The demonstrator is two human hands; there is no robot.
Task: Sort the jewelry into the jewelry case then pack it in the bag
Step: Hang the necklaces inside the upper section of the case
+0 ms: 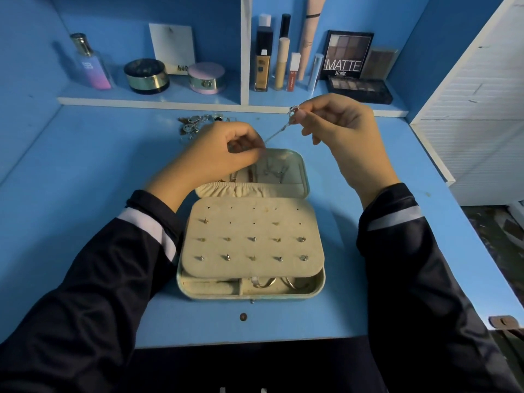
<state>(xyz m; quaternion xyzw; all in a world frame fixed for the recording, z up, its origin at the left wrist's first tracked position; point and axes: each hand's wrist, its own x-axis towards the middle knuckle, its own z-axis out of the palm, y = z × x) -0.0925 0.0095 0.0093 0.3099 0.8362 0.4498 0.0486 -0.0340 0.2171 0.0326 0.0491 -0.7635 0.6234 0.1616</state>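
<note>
Jewelry case (242, 231) lies open mid-desk (99, 171), studs (253, 239) pinned in rows on its cream panel. Above its lid a thin chain (276, 133) stretches between both hands: left hand (226, 154) pinches the lower end, fingers curled, while right hand (343, 137) pinches the upper end. Loose jewelry (194, 124) lies behind.

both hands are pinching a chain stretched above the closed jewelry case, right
Not quite: the jewelry case is open, its earring panel and lid pocket showing in the head view. The left hand and right hand do pinch the chain stretched above it.
</note>
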